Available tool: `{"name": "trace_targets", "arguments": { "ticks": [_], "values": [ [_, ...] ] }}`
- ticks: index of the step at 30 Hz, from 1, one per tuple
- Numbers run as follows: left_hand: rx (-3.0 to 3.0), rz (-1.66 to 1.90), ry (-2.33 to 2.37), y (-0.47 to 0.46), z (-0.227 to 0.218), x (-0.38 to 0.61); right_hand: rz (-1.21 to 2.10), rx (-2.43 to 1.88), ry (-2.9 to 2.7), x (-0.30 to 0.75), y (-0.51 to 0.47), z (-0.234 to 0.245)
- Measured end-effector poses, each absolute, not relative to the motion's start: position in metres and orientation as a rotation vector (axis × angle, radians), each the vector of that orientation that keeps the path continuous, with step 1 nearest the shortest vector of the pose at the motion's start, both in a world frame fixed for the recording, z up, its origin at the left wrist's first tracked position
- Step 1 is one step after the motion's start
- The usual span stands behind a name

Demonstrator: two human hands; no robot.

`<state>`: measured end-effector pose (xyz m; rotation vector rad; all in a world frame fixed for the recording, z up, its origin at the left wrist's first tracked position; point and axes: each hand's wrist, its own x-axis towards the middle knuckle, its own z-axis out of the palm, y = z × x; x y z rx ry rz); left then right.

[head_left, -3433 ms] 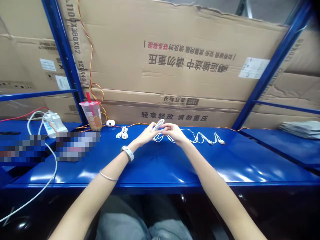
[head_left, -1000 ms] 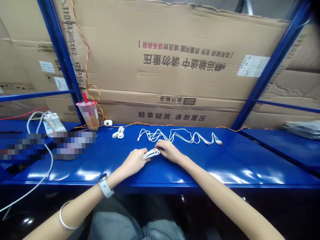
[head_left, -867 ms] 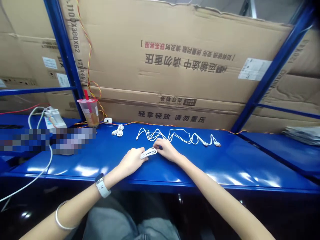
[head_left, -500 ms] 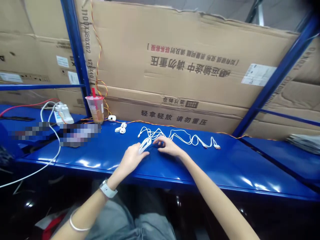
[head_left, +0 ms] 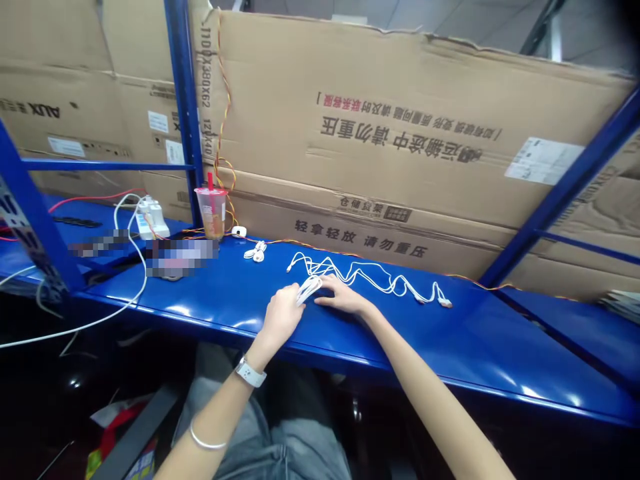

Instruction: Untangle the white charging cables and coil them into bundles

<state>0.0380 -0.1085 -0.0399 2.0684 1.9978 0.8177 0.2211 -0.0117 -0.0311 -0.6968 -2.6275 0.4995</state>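
A bundled white charging cable [head_left: 309, 289] is in my left hand [head_left: 283, 317], with its loops sticking out past the closed fingers. My right hand [head_left: 345, 297] meets the bundle's right end with curled fingers; part of its grip is hidden. Just behind both hands, more loose white cables [head_left: 377, 279] lie in wavy strands on the blue shelf [head_left: 240, 300], their plugs towards the right. A small coiled white cable [head_left: 256, 251] rests on the shelf to the left.
A drink cup with a red straw [head_left: 212, 212] stands at the back left, beside a blurred flat object [head_left: 181, 259]. Behind it is a white power strip [head_left: 151, 219]. Large cardboard sheets [head_left: 400, 87] wall the back between blue posts [head_left: 183, 100].
The view has swung left, so things sit further right. My right hand has closed in on the cable bundle in my left hand, and the gap between them is gone.
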Motion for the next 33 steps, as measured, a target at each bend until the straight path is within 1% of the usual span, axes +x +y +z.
{"name": "trace_targets", "arguments": {
  "ticks": [5,12,23,26,28,33],
  "values": [
    [2.036,0.757,2.064,-0.109,-0.039,0.04,0.518,-0.755,-2.53,0.224,-0.01,-0.031],
    [2.021,0.676,2.129,-0.113,-0.035,0.043,0.694,-0.872,-2.491,0.22,-0.014,-0.029],
    [2.093,0.589,2.191,-0.12,-0.033,0.047,0.366,-0.913,-2.517,0.215,-0.023,-0.03],
    [2.086,0.602,2.211,-0.123,-0.032,0.048,0.335,-0.952,-2.502,0.215,-0.023,-0.031],
    [2.067,0.612,2.213,-0.123,-0.032,0.048,0.384,-0.946,-2.489,0.216,-0.023,-0.031],
    [1.992,0.651,2.198,-0.117,-0.032,0.043,0.667,-0.887,-2.429,0.217,-0.023,-0.03]
  ]
}}
